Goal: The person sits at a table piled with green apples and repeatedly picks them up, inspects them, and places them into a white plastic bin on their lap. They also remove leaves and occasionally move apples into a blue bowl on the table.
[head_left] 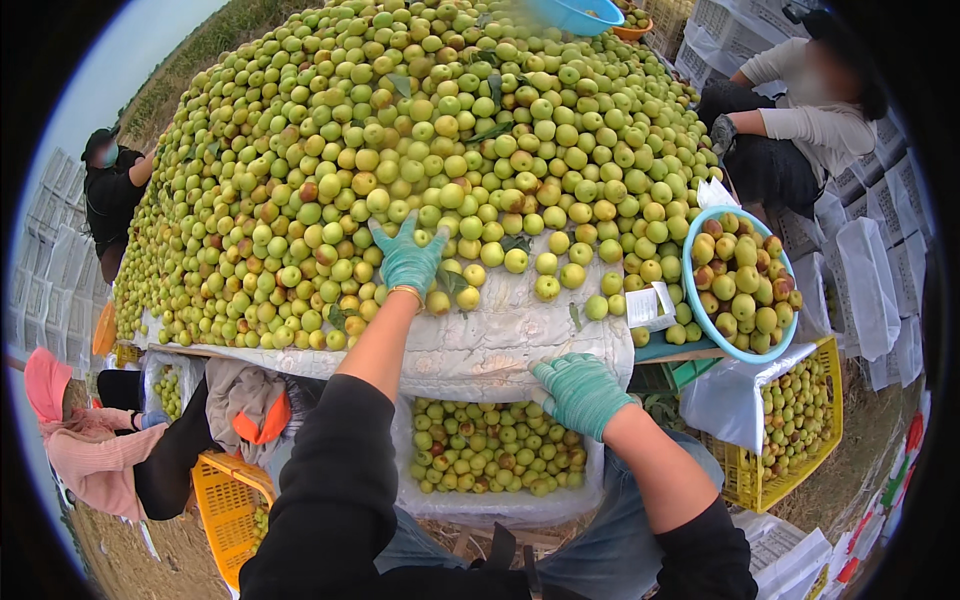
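A large heap of green-yellow jujubes (330,170), some blotched red-brown, covers the table ahead of me. My left hand (410,262), in a teal glove, lies at the near side of the heap with its fingers spread on the fruit. A pale padded sheet (490,340) covers the table's near part. On its front edge rests my right hand (582,395), also gloved, with the fingers over the top and the thumb lower at the rim. Below that edge stands a lined crate (402,470) of jujubes, between my knees.
To the right, a light-blue basin (692,270) holds browner jujubes, above a yellow crate (832,410) of more fruit. An orange crate (225,510) stands at lower left. Co-workers sit at left (105,430), far left (115,190) and right (810,120). A white paper label (650,307) lies near the basin.
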A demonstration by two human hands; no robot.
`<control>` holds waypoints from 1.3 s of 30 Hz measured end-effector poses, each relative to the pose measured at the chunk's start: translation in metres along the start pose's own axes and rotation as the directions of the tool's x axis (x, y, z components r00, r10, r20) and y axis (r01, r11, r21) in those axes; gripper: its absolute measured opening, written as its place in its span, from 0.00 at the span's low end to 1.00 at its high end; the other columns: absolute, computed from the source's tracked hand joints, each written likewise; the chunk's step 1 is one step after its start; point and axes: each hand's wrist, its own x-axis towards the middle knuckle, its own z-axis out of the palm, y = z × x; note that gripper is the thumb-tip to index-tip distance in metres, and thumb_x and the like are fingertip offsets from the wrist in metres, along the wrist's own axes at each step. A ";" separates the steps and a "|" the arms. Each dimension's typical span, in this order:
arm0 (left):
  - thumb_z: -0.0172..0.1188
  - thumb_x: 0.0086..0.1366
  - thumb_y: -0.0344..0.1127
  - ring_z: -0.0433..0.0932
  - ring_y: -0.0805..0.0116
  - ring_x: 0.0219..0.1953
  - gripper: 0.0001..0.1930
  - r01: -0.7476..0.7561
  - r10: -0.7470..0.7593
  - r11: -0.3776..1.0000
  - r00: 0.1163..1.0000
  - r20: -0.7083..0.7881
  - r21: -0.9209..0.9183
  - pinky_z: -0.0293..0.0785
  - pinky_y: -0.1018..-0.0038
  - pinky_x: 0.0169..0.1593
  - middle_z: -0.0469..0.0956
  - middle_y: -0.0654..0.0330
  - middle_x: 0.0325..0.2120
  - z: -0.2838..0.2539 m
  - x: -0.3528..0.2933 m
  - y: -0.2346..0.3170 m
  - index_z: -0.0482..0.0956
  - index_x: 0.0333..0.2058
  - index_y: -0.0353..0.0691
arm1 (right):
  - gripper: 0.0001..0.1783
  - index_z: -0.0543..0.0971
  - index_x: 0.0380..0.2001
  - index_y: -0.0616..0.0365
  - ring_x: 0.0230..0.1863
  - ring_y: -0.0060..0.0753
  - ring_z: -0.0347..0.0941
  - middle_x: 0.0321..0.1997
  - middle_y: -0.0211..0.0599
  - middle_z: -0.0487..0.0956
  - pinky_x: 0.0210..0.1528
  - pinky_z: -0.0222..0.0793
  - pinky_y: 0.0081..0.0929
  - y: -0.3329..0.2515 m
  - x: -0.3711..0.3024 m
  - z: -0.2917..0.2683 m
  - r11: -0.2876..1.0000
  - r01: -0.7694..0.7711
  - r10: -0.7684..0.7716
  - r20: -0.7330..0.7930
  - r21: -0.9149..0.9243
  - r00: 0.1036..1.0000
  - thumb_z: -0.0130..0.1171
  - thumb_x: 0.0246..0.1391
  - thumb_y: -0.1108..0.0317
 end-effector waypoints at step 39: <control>0.64 0.56 0.40 0.68 0.42 0.54 0.32 -0.756 0.599 0.653 0.550 0.582 0.041 0.71 0.57 0.55 0.64 0.44 0.53 0.140 -0.005 0.203 0.64 0.60 0.55 | 0.16 0.77 0.36 0.56 0.40 0.39 0.74 0.35 0.37 0.78 0.44 0.65 0.38 0.025 0.004 0.026 0.998 0.062 -0.060 -0.126 0.017 0.990 0.60 0.43 0.61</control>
